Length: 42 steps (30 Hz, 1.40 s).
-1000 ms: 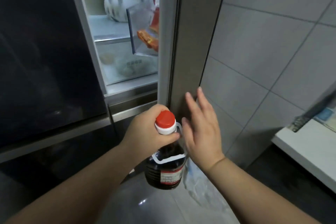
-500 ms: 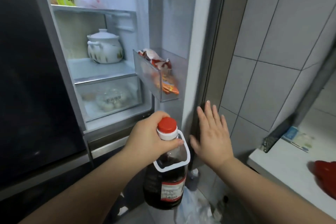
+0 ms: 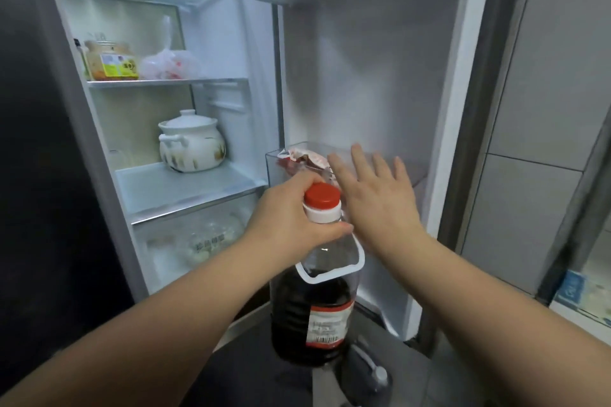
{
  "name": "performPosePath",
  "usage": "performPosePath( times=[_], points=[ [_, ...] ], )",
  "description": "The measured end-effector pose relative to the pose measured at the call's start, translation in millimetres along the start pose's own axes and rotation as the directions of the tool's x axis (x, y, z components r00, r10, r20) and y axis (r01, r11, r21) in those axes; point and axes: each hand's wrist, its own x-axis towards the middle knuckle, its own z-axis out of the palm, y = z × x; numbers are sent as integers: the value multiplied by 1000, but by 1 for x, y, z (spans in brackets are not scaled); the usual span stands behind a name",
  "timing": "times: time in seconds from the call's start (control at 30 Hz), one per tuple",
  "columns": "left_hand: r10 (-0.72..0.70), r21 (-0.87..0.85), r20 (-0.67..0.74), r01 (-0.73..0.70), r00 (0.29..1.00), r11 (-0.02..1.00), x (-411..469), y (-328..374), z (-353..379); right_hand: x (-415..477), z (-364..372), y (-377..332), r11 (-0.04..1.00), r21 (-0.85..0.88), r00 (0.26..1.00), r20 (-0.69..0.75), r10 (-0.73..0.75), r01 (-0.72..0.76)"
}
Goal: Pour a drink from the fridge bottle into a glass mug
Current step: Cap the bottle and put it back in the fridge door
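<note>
Now: bottle [image 3: 314, 307] held upright in front of the open fridge [image 3: 251, 43].
Left hand [image 3: 291, 218] grips the neck just below the red cap [image 3: 321, 195]; right hand [image 3: 373, 201], fingers straight and spread, holds nothing beside the door bin [image 3: 272, 167]; contact cannot be told.

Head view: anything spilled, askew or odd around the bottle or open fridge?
Nothing stands out. The clear plastic bottle of dark liquid hangs upright from the left hand, its red cap on, no drips. The lidded white ceramic pot sits level on its shelf. The right hand is open near the fridge door's clear bin.
</note>
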Motion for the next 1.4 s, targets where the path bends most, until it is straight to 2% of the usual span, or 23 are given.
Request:
performPosePath(
  times=[0.07, 0.17, 0.27, 0.37, 0.5, 0.63, 0.87, 0.97, 1.03, 1.07, 1.13, 1.2, 1.23, 1.33, 1.4],
  points=[
    [6, 25, 11, -6, 1000, 1000, 13, -7, 6, 12, 12, 3, 999, -25, 996, 82, 26, -24],
    [19, 51, 29, -21, 999, 999, 27, -14, 17, 22, 28, 13, 995, -64, 992, 97, 80, -74],
    [20, 57, 60, -24, 998, 998, 38, -16, 31, 22, 43, 25, 986, -133, 993, 51, 109, -102],
    [18, 53, 90, -23, 996, 998, 48, -15, 43, 18, 56, 33, 980, -162, 993, -58, 107, -115],
    [-12, 45, 90, 8, 996, 999, 63, -10, 64, 19, 74, 51, 980, -168, 993, -72, 97, -108],
    [-45, 52, 102, 40, 994, 998, 72, -4, 78, 22, 81, 66, 991, -93, 989, -119, 86, -97],
    [-45, 70, 103, 38, 994, 997, 80, 8, 83, 20, 88, 90, 998, 32, 962, -269, -42, 53],
    [-70, 79, 42, 67, 997, 995, 84, 5, 80, 30, 82, 93, 974, 160, 906, -416, -81, 161],
    [-94, 85, -5, 94, 996, 992, 85, 2, 74, 41, 66, 94, 891, 299, 806, -580, -116, 343],
    [-110, 94, -38, 113, 993, 989, 85, 1, 70, 48, 58, 90, 806, 394, 775, -621, -121, 441],
    [-136, 116, -105, 148, 985, 982, 83, -1, 59, 53, 46, 72, 583, 619, 817, -558, -145, 526],
    [-177, 163, -203, 212, 963, 964, 79, -6, 47, 54, 43, 48, 355, 828, 898, -365, -247, 434],
    [-194, 191, -257, 246, 947, 950, 77, -8, 42, 52, 44, 36, 278, 894, 913, -261, -313, 351],
    [-253, 244, -393, 365, 884, 898, 70, -18, 25, 56, 55, 6, 68, 996, 914, -27, -405, 60],
    [-265, 282, -413, 399, 871, 872, 67, -22, 17, 64, 62, -8, -63, 993, 895, 66, -441, -104]
  ],
)
